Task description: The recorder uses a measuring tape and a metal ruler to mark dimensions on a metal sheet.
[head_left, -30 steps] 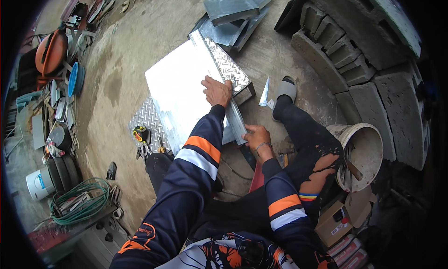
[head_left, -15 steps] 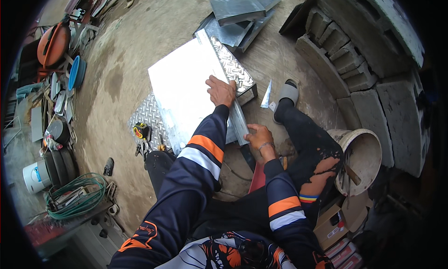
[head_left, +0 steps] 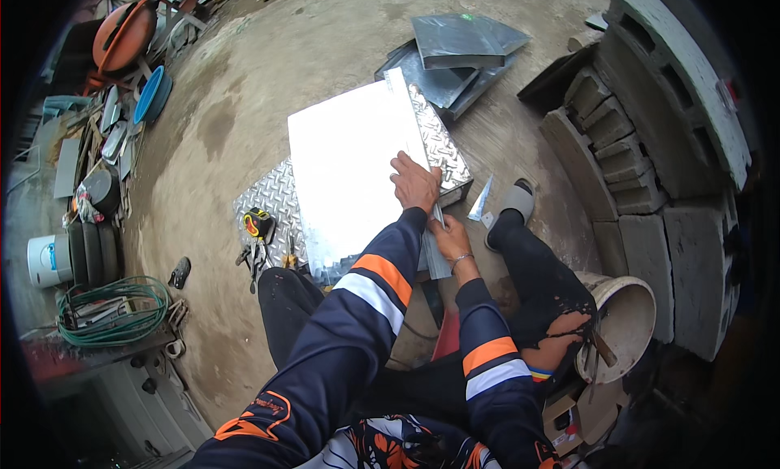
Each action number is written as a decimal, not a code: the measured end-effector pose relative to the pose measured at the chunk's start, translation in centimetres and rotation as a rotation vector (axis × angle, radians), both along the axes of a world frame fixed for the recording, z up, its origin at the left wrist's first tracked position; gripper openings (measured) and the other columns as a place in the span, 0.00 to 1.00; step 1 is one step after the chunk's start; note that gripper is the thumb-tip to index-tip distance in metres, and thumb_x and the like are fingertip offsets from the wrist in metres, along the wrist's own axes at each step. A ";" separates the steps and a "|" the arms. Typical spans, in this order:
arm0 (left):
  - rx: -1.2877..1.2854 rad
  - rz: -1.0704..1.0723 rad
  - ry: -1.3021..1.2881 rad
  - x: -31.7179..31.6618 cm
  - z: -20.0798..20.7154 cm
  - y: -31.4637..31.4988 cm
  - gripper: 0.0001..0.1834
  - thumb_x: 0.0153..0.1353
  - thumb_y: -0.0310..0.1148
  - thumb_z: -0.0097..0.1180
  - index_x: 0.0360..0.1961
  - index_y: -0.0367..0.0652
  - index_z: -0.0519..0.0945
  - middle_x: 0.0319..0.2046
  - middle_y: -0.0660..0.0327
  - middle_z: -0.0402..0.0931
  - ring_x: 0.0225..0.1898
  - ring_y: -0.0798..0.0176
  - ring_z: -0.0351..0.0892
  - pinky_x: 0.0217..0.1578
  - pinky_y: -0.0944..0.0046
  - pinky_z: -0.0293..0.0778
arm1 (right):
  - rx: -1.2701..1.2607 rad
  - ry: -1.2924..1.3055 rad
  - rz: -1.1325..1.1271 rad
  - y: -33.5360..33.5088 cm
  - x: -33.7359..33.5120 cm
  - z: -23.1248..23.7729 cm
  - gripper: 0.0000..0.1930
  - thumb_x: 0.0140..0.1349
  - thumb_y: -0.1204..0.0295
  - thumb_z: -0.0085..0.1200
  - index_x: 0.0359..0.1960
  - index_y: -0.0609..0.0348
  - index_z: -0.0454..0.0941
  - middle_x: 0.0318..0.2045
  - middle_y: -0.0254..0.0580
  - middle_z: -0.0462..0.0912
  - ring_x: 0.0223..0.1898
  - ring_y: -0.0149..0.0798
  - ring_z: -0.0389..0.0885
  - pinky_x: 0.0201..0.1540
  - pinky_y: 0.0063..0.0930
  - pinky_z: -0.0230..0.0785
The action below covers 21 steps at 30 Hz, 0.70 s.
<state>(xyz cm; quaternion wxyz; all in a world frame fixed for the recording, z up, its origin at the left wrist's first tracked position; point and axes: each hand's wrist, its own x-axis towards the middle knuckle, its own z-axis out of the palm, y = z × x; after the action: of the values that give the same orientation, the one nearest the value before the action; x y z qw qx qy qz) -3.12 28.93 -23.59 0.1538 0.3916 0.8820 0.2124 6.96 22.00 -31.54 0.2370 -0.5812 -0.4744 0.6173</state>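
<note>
A bright flat metal sheet [head_left: 349, 160] lies on top of diamond-patterned metal plate [head_left: 272, 193]. A long, narrow metal strip [head_left: 404, 103] runs along the sheet's right edge. My left hand [head_left: 417, 182] presses down over this strip, with its fingers on the sheet and its thumb at the strip's far side. Just below it, my right hand [head_left: 451, 240] is closed at the strip's edge, its fingertips partly hidden by the left hand and wrist. A yellow-and-black tape measure [head_left: 258, 222] rests on the patterned plate, beside pliers [head_left: 256, 258].
Folded sheet-metal pieces [head_left: 459, 42] are stacked beyond the plate. A pointed metal offcut [head_left: 481, 199] lies near my sandalled foot [head_left: 518, 201]. Concrete blocks [head_left: 621, 148] and a tipped bucket [head_left: 621, 323] stand right; a coiled green hose [head_left: 114, 306] lies left.
My right hand has slid up along the strip, closer to my left hand. The left hand stays on the strip. The whole view has shifted, moving the work rightward in the picture.
</note>
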 end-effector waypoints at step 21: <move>0.265 -0.292 0.136 -7.8 -5.5 -3.1 0.28 0.51 0.27 0.49 0.55 0.28 0.65 0.41 0.38 0.67 0.42 0.38 0.69 0.43 0.50 0.71 | -0.206 0.049 0.058 1.1 -1.9 0.6 0.14 0.61 0.63 0.57 0.30 0.63 0.80 0.23 0.32 0.80 0.22 0.25 0.74 0.27 0.24 0.65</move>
<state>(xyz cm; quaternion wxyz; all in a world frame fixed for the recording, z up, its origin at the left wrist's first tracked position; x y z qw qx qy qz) -10.93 25.81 -29.10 0.0703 0.5455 0.7885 0.2752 5.10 23.12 -30.92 0.1695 -0.5734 -0.4191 0.6833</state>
